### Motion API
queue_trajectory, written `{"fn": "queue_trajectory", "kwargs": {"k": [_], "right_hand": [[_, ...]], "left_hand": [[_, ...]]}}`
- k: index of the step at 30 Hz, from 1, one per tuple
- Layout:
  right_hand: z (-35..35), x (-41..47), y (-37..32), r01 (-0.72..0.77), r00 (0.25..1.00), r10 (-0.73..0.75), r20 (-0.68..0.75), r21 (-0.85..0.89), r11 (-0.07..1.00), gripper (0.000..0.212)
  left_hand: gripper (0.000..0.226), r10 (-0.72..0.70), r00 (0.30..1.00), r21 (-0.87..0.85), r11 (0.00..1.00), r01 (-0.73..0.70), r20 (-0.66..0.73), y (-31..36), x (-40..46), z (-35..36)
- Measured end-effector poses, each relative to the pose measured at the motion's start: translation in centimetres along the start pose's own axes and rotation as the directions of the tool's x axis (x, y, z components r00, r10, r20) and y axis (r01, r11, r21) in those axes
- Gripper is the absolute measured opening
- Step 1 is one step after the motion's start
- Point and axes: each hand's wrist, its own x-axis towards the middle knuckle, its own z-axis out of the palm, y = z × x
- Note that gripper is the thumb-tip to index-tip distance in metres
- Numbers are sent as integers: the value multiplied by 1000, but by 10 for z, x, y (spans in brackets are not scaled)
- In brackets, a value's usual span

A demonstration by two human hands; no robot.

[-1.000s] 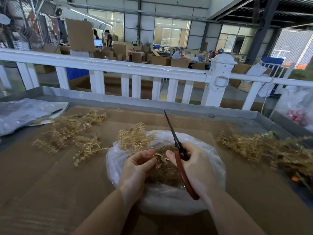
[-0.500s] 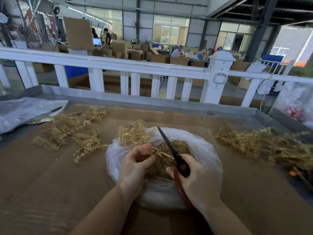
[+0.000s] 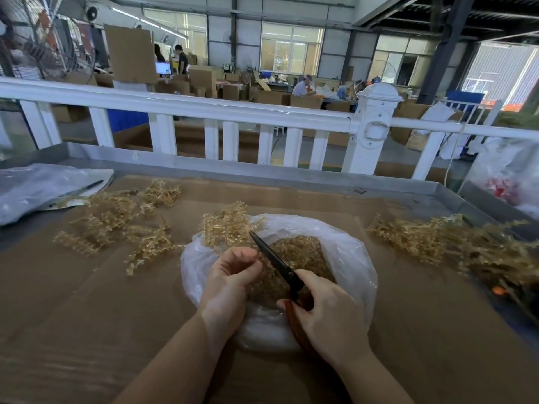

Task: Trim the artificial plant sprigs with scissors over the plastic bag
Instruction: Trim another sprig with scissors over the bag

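Two sprig piles (image 3: 116, 220) flank the plastic bag (image 3: 347, 258) on brown cardboard (image 3: 73, 316).

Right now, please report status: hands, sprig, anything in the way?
Left hand pinches sprig over bag. Right hand grips scissors, blades at sprig. Nothing blocks.

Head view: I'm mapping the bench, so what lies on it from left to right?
Crumpled plastic sheet → left pile of golden sprigs → left hand → scissors → right hand → right pile of sprigs.
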Motion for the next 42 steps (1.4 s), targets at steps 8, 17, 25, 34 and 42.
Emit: {"fn": "queue_trajectory", "kwargs": {"k": [8, 17, 25, 34, 42], "right_hand": [[4, 1, 3, -17, 999, 20, 47, -67, 998, 53], [4, 4, 4, -14, 997, 18, 79, -48, 999, 52], [2, 2, 0, -10, 995, 15, 98, -58, 998, 49], [-5, 1, -4, -32, 995, 32, 94, -2, 999, 49], [-12, 1, -5, 3, 977, 2, 213, -23, 1000, 53]], "left_hand": [[25, -127, 991, -302, 946, 113, -28, 8, 2, 0], [23, -104, 989, -193, 978, 82, -108, 6, 2, 7], [30, -114, 983, -235, 969, 78, -143, 4, 7, 5], [27, -104, 980, -246, 967, 60, -171, 5, 7, 8], [18, -159, 981, -196, 971, 135, -115, 8, 9, 8]]}}
